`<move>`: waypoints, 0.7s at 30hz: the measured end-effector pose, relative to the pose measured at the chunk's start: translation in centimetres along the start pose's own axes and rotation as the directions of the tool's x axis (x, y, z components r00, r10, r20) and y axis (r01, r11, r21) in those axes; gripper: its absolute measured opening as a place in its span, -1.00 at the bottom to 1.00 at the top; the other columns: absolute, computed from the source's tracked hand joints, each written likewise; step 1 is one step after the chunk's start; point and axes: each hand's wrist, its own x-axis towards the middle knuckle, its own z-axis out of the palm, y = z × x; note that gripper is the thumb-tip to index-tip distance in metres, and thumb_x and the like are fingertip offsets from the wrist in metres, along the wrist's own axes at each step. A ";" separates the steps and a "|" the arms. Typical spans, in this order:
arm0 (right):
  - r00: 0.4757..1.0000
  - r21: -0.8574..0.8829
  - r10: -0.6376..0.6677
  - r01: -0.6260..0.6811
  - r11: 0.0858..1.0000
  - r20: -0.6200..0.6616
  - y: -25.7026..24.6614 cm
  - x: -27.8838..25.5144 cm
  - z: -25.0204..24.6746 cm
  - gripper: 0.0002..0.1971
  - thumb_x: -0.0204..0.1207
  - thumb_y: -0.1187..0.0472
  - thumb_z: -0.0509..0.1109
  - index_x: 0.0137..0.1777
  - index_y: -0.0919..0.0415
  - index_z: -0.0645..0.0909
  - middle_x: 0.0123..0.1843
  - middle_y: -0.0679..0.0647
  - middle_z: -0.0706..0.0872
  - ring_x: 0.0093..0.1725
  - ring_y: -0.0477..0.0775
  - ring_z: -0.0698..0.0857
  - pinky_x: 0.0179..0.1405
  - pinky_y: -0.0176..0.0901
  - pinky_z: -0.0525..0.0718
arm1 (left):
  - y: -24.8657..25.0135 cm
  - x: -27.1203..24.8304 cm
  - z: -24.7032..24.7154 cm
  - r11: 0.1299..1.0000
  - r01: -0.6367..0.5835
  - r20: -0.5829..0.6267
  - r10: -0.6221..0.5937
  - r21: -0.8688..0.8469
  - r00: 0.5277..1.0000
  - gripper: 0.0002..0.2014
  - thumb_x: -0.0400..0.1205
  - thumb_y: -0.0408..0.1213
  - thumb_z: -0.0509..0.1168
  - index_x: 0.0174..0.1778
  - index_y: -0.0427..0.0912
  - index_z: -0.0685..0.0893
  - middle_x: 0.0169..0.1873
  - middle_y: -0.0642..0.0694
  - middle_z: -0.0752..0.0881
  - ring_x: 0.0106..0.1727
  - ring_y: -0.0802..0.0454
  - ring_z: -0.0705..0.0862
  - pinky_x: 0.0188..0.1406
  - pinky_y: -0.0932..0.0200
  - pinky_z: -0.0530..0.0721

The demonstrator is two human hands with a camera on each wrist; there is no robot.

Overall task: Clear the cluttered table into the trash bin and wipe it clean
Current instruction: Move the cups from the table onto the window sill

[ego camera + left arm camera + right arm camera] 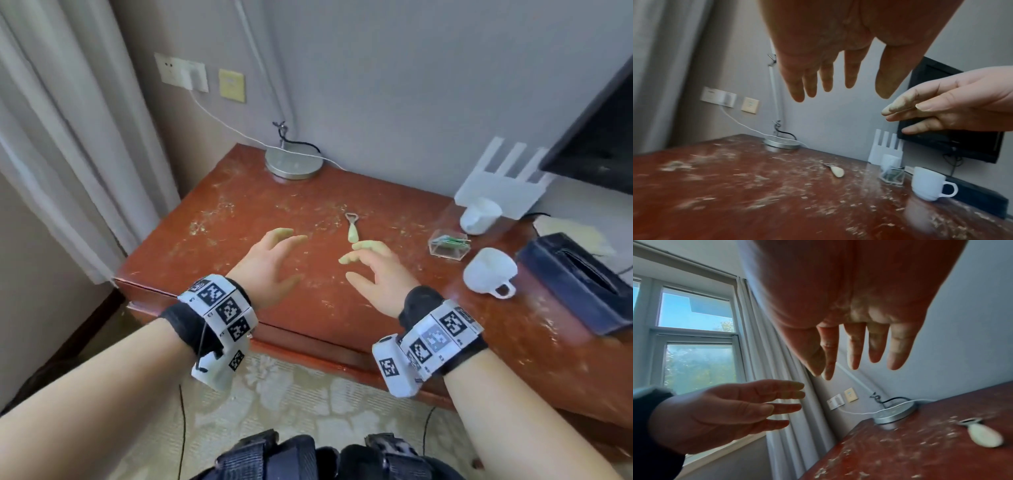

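A reddish-brown wooden table is strewn with pale crumbs and dusty smears. A bottle opener with a cream handle lies near its middle, also visible in the left wrist view and the right wrist view. My left hand hovers above the table with straight, spread fingers and holds nothing. My right hand hovers beside it, palm facing the left hand, fingers straight and dusted at the tips, just short of the opener. No trash bin or cloth is in view.
At the back stands a round metal lamp base with cables. To the right are a clear plastic box, two white cups, a dark tissue box, a white rack and a wall TV. Curtains hang left.
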 end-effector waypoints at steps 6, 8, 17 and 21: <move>0.986 -0.034 0.168 -0.169 0.985 -0.019 10.3 -3.2 -5.7 -0.74 0.60 0.16 0.27 0.27 -0.01 0.57 0.49 -0.02 0.34 0.47 0.02 0.35 0.46 -0.17 0.30 | 8.6 6.4 6.6 0.995 -0.069 0.098 0.076 -0.068 0.992 -0.37 0.60 -0.16 0.32 0.57 0.04 0.24 0.56 -0.04 0.16 0.54 -0.03 0.27 0.52 0.05 0.32; 0.973 -0.034 0.229 -0.230 0.973 -0.029 12.8 -3.5 -7.0 -0.68 0.61 0.14 0.27 0.35 -0.01 0.51 0.51 -0.01 0.31 0.47 0.00 0.35 0.40 -0.26 0.26 | 10.1 8.0 7.6 0.995 -0.070 0.144 0.080 -0.072 0.986 -0.37 0.61 -0.16 0.31 0.58 0.05 0.22 0.56 -0.01 0.15 0.55 -0.01 0.25 0.53 0.08 0.30; 0.787 -0.042 0.604 -0.613 0.789 -0.125 22.1 0.3 -11.1 -0.30 0.54 0.04 0.35 0.60 0.00 0.08 0.59 0.17 0.17 0.55 0.27 0.24 0.48 0.05 0.30 | 13.3 18.7 9.8 0.992 -0.125 0.222 0.123 -0.006 0.967 -0.39 0.60 -0.17 0.31 0.57 0.03 0.26 0.55 -0.04 0.18 0.51 0.00 0.32 0.46 0.13 0.32; 0.673 -0.130 0.738 -0.736 0.664 -0.040 26.2 3.9 -12.1 -0.10 0.44 -0.14 0.41 0.63 -0.01 -0.07 0.62 0.16 0.09 0.58 0.26 0.21 0.48 0.17 0.36 | 14.5 24.6 10.8 0.991 -0.137 0.269 0.132 -0.001 0.954 -0.42 0.62 -0.17 0.28 0.56 0.02 0.27 0.55 -0.02 0.18 0.48 0.00 0.36 0.37 0.17 0.39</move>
